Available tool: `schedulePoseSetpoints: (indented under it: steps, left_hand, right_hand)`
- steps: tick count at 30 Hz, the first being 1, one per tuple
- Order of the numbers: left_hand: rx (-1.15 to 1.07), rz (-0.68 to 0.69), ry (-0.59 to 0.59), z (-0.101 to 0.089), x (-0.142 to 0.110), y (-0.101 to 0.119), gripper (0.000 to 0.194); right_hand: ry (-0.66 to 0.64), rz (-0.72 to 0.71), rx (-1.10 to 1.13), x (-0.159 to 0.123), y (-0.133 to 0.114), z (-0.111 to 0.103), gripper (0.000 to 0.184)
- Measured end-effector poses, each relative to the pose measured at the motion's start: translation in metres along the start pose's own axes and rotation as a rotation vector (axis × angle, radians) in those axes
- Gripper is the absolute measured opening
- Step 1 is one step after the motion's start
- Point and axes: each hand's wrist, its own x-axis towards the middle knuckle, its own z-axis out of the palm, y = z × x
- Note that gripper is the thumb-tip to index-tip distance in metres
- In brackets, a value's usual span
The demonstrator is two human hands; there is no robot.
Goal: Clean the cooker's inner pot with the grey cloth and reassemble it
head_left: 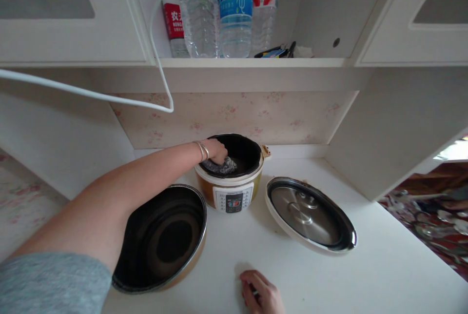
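My left hand (218, 152) reaches into the electric cooker (234, 181), which stands near the back wall with its top uncovered. Its fingers are closed on a grey cloth (223, 166) that lies against the cooker's dark inside. Below my left forearm sits a black inner pot (175, 238), tilted toward me. My right hand (261, 292) rests on the counter near the front, fingers loosely curled in, and I see no object held in it. To the right of the cooker lies its lid (309, 214), metal inner side up.
The white counter (234, 250) is boxed in by side panels. Overhead, a shelf (252, 62) holds several plastic bottles (236, 11) and small packets (276, 52). A white cable (91, 93) hangs across the upper left.
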Motion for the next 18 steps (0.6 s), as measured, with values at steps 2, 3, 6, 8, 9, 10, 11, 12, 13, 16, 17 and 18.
schedulePoseSetpoints:
  steps: [2,3,6,8,9,10,11,12,13,16,17,18]
  left_hand:
    - [-0.038,-0.033,-0.043,-0.002,-0.002,0.002,0.02]
    - [-0.068,-0.044,-0.067,-0.004,-0.003,0.004,0.02]
    - [-0.195,-0.058,-0.137,-0.007,-0.008,0.012,0.025]
    - [-0.299,-0.061,-0.171,-0.009,-0.012,0.019,0.026]
    - [-0.354,-0.063,-0.178,-0.009,-0.013,0.023,0.026]
    - [-0.407,-0.065,-0.179,-0.01,-0.013,0.027,0.026]
    - [-0.464,-0.068,-0.175,-0.01,-0.013,0.032,0.026]
    - [-0.531,-0.072,-0.162,-0.01,-0.01,0.037,0.025]
    - [-0.602,-0.076,-0.141,-0.009,-0.007,0.042,0.025]
    - [-0.799,-0.089,-0.037,-0.003,0.011,0.055,0.024]
    - [-0.843,-0.092,0.007,0.0,0.019,0.059,0.026]
    - [-0.869,-0.094,0.048,0.002,0.026,0.061,0.028]
  right_hand:
    - [-0.004,0.005,0.007,0.0,-0.001,0.0,0.046]
    - [-0.005,0.008,0.013,0.0,-0.001,0.0,0.046]
    - [-0.002,0.004,0.023,0.0,-0.002,-0.001,0.044]
    - [-0.001,-0.011,0.023,0.0,-0.003,-0.001,0.043]
    - [-0.003,-0.016,0.022,-0.001,-0.002,-0.001,0.043]
    - [-0.007,-0.017,0.02,-0.001,-0.002,-0.001,0.043]
    - [-0.013,-0.012,0.017,-0.001,-0.001,-0.001,0.043]
    - [-0.019,-0.004,0.013,-0.001,0.0,-0.001,0.044]
    - [-0.024,0.002,0.009,-0.001,0.001,-0.001,0.045]
    - [-0.023,-0.004,0.008,-0.001,0.004,0.001,0.047]
    - [-0.022,-0.009,0.01,-0.001,0.005,0.001,0.047]
    - [-0.022,-0.012,0.011,-0.001,0.006,0.001,0.047]
